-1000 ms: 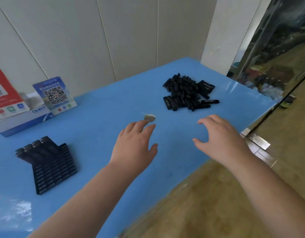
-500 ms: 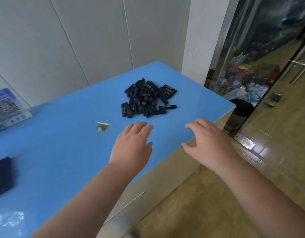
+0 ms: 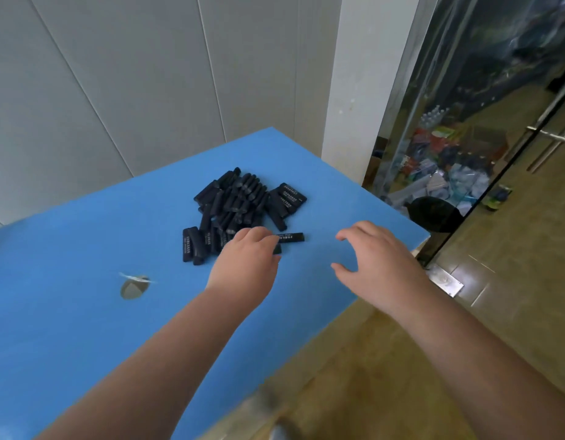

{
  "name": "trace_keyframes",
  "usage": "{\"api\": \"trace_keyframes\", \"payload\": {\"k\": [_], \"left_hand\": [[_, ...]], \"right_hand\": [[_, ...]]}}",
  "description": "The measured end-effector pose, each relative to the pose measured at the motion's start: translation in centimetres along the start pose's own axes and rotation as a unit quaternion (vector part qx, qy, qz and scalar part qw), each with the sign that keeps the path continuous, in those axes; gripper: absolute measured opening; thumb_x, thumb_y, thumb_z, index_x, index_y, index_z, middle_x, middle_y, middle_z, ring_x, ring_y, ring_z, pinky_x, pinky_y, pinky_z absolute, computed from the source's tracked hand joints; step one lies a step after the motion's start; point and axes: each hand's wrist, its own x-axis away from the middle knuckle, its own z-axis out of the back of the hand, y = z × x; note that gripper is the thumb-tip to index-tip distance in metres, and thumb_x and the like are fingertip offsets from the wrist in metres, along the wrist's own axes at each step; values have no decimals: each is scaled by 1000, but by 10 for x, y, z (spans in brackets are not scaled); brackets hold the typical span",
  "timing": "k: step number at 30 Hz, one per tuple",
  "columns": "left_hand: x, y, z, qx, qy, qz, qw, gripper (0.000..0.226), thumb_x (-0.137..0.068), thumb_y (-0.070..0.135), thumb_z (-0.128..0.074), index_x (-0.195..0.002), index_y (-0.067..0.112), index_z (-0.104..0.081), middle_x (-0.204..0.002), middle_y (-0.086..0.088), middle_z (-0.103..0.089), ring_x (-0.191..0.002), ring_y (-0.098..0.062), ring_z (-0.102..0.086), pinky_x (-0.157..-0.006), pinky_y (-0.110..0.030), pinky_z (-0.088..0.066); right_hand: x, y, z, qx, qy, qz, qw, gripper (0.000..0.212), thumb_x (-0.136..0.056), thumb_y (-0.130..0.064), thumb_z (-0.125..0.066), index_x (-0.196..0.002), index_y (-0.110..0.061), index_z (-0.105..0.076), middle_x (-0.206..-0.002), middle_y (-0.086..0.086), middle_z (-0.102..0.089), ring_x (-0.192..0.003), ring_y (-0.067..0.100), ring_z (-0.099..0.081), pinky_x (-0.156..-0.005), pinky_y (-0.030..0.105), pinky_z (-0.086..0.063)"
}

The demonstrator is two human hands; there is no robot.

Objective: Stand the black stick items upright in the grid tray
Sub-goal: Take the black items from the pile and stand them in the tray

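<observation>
A heap of black stick items (image 3: pixel 243 211) lies on the blue table (image 3: pixel 68 312) toward its far right corner. One loose stick (image 3: pixel 292 237) with white lettering lies at the heap's near edge. My left hand (image 3: pixel 248 265) reaches onto the heap's near side, its fingertips on sticks there; whether it holds one is hidden by the fingers. My right hand (image 3: pixel 375 265) hovers to the right of the heap near the table edge, fingers spread and loosely bent, holding nothing. The grid tray is out of view.
A round hole (image 3: pixel 133 288) with a torn rim sits in the table top left of my left arm. The table's right edge runs diagonally past my right hand. A white pillar (image 3: pixel 363 90) and a glass door (image 3: pixel 513 138) stand beyond.
The view has swung right, so the grid tray and the cards left the frame. My left hand moved forward onto the heap; my right hand stayed spread beside it.
</observation>
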Motion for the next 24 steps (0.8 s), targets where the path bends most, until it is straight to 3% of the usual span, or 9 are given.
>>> {"api": "trace_keyframes", "payload": {"k": [5, 11, 21, 24], "left_hand": [[-46, -7, -25, 3, -41, -12, 999, 36, -101, 28, -49, -136, 20, -56, -138, 5, -53, -128, -21, -43, -106, -34, -37], [-73, -11, -39, -54, -81, -33, 995, 26, -99, 24, -47, -119, 29, -63, -122, 10, -58, -110, -20, -49, -96, -33, -43], [-95, -6, -44, -45, -111, 27, 992, 20, -96, 23, -51, -112, 31, -62, -103, 13, -63, -102, -18, -51, -89, -31, -42], [-101, -2, -45, -40, -124, 43, 991, 22, -92, 27, -58, -114, 31, -59, -103, 11, -59, -103, -18, -49, -89, -30, -41]], "right_hand": [[-44, 9, -6, -4, -6, 13, 1000, 44, -91, -45, -63, -130, -27, -55, -126, -10, -53, -121, 16, -49, -92, 29, -42], [-81, 18, -15, -25, -27, 34, 999, 42, -91, -45, -63, -128, -27, -56, -123, -9, -54, -120, 16, -50, -94, 32, -44], [-140, 51, -33, -63, -72, 84, 992, 40, -90, -47, -61, -126, -29, -57, -123, -11, -54, -118, 15, -51, -84, 30, -44], [-158, 62, -39, -83, -91, 89, 988, 38, -91, -44, -62, -125, -28, -59, -123, -10, -56, -117, 15, -53, -87, 33, -47]]}}
